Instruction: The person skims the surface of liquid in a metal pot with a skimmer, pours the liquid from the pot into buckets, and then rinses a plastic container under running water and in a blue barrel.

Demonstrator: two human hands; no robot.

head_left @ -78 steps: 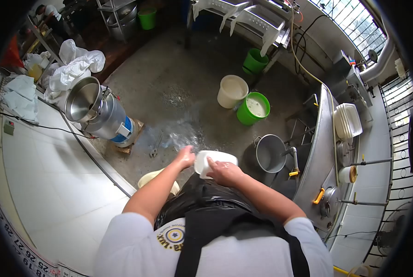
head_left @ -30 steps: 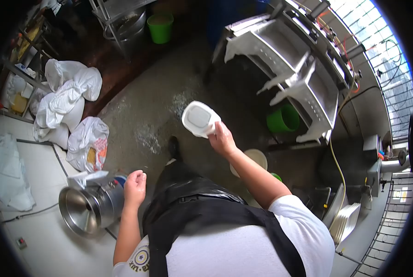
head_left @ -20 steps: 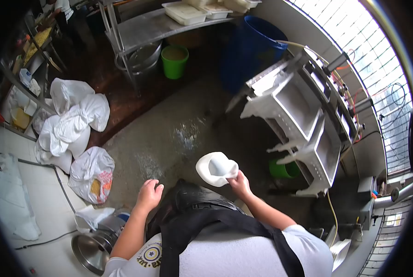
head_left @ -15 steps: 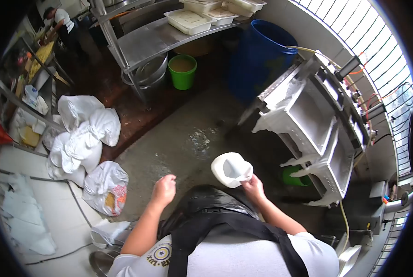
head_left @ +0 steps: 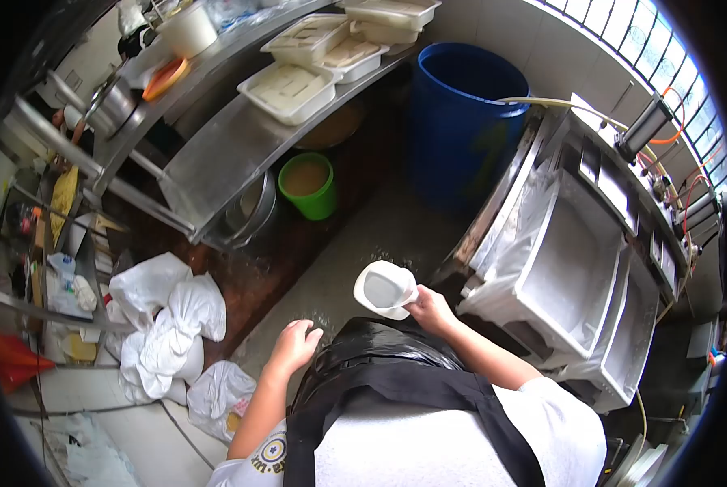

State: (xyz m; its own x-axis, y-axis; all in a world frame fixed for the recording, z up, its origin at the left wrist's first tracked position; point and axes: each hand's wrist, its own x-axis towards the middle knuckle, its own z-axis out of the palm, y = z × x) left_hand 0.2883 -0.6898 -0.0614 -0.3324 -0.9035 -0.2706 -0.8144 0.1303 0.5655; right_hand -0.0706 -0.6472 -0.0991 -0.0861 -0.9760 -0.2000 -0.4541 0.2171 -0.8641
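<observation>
My right hand (head_left: 433, 312) grips a white plastic scoop (head_left: 368, 300), which looks like a cut-open jug, by its narrow end. The scoop is held in front of my body over the wet floor, its wide opening facing up, with a greyish inside. My left hand (head_left: 293, 349) holds nothing; its fingers are loosely bent and apart, in the air to the left of my black apron (head_left: 363, 345). Nearest to the scoop on the right stands a metal machine with white rectangular bins (head_left: 570, 252), partly lined with plastic.
A blue barrel (head_left: 469, 138) with a hose over its rim stands ahead. The green bucket (head_left: 318, 204) holds cloudy liquid, beside a metal pot (head_left: 259, 213). Lidded white tubs (head_left: 289, 93) sit on a steel shelf (head_left: 193, 174). White sacks (head_left: 168, 325) lie left. Another person (head_left: 77, 126) is in the background.
My view has turned and moved forward, toward the shelf and barrel. The scoop has tilted in my right hand. My left hand's fingers have loosened.
</observation>
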